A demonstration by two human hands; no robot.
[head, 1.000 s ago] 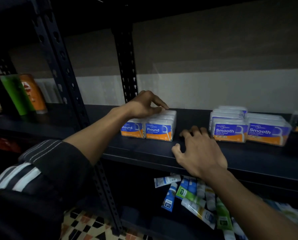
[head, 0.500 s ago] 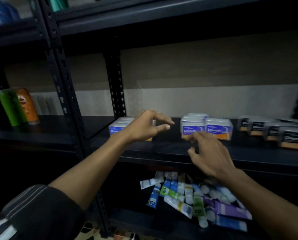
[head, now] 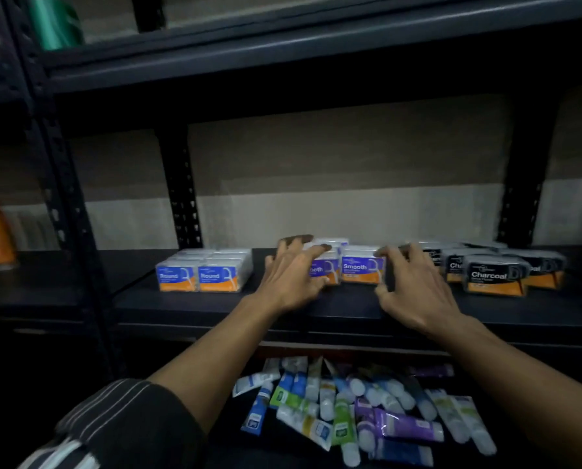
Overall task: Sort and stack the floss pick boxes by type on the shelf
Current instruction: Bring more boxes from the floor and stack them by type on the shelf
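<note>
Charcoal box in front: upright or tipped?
Upright. The front Charcoal box sits flat on the shelf, label facing out, text right way up.

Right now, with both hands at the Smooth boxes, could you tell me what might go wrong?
The Smooth boxes are loose and stacked; squeezed between the left hand and right hand, the group may buckle. The right hand's back is close to the Charcoal boxes and could knock them askew.
</note>
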